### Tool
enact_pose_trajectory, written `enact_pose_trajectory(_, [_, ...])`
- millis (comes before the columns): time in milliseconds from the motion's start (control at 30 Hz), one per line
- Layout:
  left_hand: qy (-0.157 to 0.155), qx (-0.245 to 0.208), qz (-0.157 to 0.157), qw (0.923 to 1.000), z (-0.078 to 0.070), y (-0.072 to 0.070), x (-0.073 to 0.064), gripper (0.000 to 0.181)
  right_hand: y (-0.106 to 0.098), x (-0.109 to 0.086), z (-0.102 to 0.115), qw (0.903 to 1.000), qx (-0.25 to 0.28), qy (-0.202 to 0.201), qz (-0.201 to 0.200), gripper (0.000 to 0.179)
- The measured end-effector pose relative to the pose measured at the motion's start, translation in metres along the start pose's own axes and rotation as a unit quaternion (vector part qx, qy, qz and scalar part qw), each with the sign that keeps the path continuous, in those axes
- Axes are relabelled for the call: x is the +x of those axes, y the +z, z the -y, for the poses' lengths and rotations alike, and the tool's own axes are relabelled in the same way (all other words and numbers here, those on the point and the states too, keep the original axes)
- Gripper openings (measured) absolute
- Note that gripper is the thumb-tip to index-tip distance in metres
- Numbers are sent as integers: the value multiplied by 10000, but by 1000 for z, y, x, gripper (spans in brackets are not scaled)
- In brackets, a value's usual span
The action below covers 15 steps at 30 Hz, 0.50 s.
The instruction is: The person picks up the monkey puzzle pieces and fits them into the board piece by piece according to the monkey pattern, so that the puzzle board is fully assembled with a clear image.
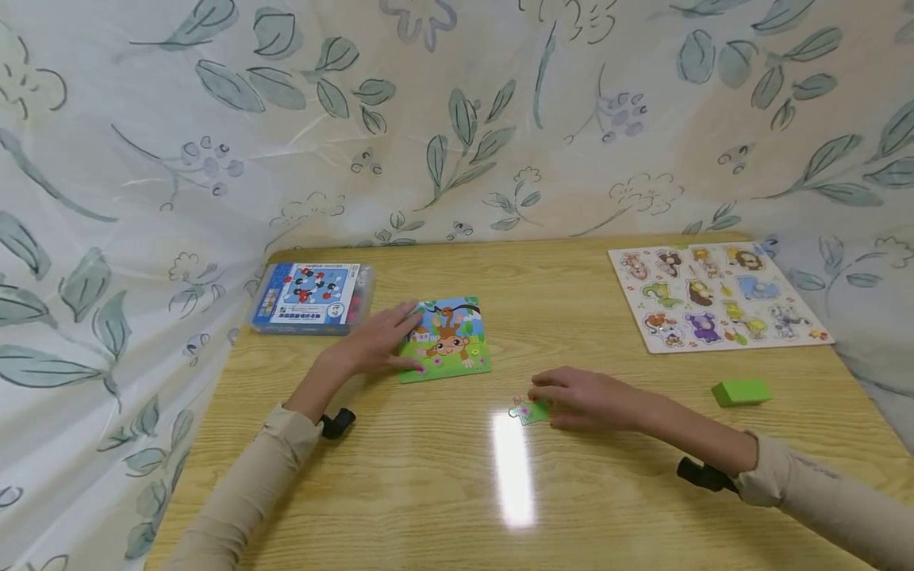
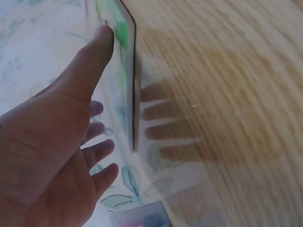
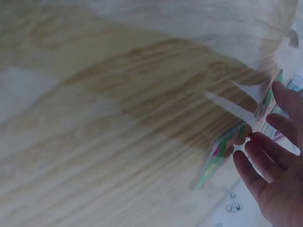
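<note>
My left hand [image 1: 382, 341] rests at the left side of a square monkey picture puzzle [image 1: 450, 341] lying on the wooden table. Its fingers are spread toward the upper left corner, and the thumb [image 2: 102, 45] touches the lower part of the picture. To the right and nearer me, my right hand [image 1: 581, 400] pinches a small green puzzle piece [image 1: 530, 411] with a pink flower and a knob at its left. Thumb and forefinger are at the piece's right end, low over the table. The right wrist view shows the other fingers [image 3: 251, 175] loosely extended.
A clear plastic box [image 1: 310, 297] with a molecule label stands left of the puzzle. An animal peg board [image 1: 721, 297] lies at the back right, with a green block [image 1: 743, 392] in front of it. A floral curtain [image 1: 457, 119] closes off the back.
</note>
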<state>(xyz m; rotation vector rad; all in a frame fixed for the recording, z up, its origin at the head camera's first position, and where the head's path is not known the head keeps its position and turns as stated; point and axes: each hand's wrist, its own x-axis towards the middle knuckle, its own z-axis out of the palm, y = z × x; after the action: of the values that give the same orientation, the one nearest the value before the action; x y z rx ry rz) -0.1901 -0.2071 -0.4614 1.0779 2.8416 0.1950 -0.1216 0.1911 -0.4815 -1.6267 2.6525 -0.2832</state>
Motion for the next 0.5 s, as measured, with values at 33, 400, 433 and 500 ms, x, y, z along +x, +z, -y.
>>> enact_pose_trajectory(33, [41,16,8,10000,0,0,0,92,1,1,1,9999,-52,-51,-69,46])
enact_pose_trajectory(400, [32,-422,224,9989,-1,-3,-3,86,-3,14,7,9976,-352,-391,-459,36])
enact_pose_trajectory(433, [2,-476,258,9985,-1,-3,-3,86,-3,14,8,9979,-344,-365,-402,36])
enact_pose_trajectory(500, [-59,-576,315,9978,-1,-2,-3,87,-4,15,9,9986,-348,-294,-275,36])
